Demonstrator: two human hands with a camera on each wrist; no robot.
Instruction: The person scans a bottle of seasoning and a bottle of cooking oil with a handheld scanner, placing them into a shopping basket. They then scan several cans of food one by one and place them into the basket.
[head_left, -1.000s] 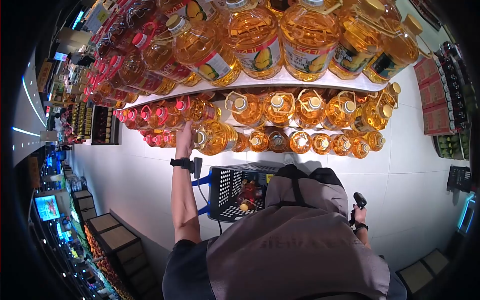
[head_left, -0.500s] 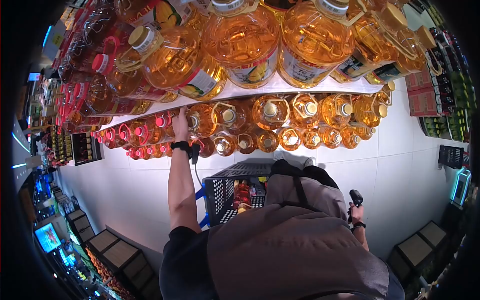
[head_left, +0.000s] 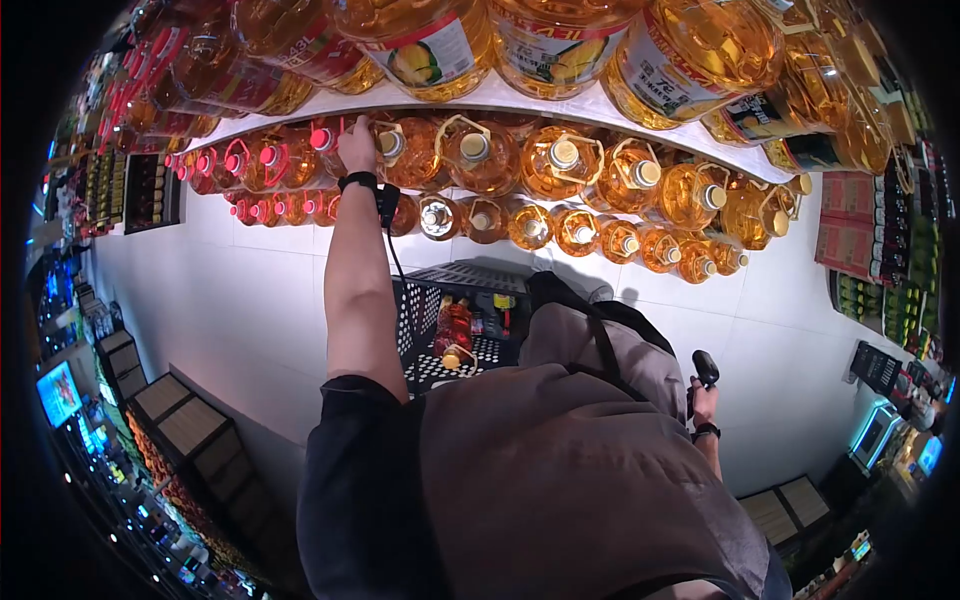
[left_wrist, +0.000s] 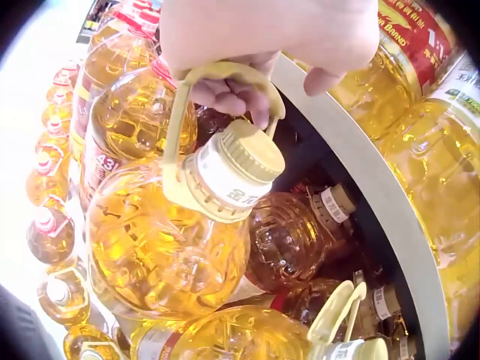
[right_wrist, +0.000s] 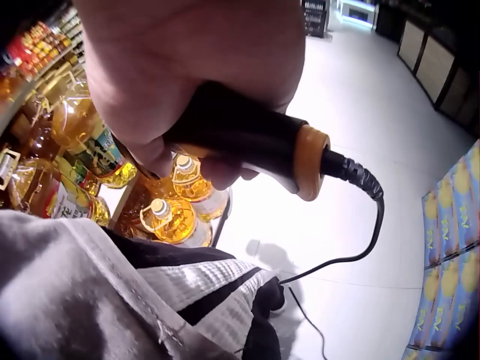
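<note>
My left hand (head_left: 358, 150) reaches to the middle shelf among rows of oil bottles. In the left wrist view, the fingers of that hand (left_wrist: 270, 37) curl round the cream loop handle (left_wrist: 180, 127) of a large bottle of golden cooking oil (left_wrist: 165, 240). This bottle stands upright beneath the hand, its cream cap (left_wrist: 255, 150) just below the fingertips. Low at my side, my right hand (head_left: 705, 403) grips a black handheld device (right_wrist: 240, 139) with an orange ring and a cable leading from its end.
Larger oil bottles (head_left: 560, 45) stand on the upper shelf (head_left: 400, 103), close over the left hand. Below my left arm is a dark perforated shopping cart (head_left: 415, 310) holding a reddish bottle (head_left: 455, 325) and other goods. Red cartons (head_left: 845, 220) stand at the right; pale floor (head_left: 270, 300) lies behind.
My view has shifted, and the shelves sit higher in it. The left hand stays by the middle-shelf bottles, beside the red-capped ones. My right hand keeps hold of the device.
</note>
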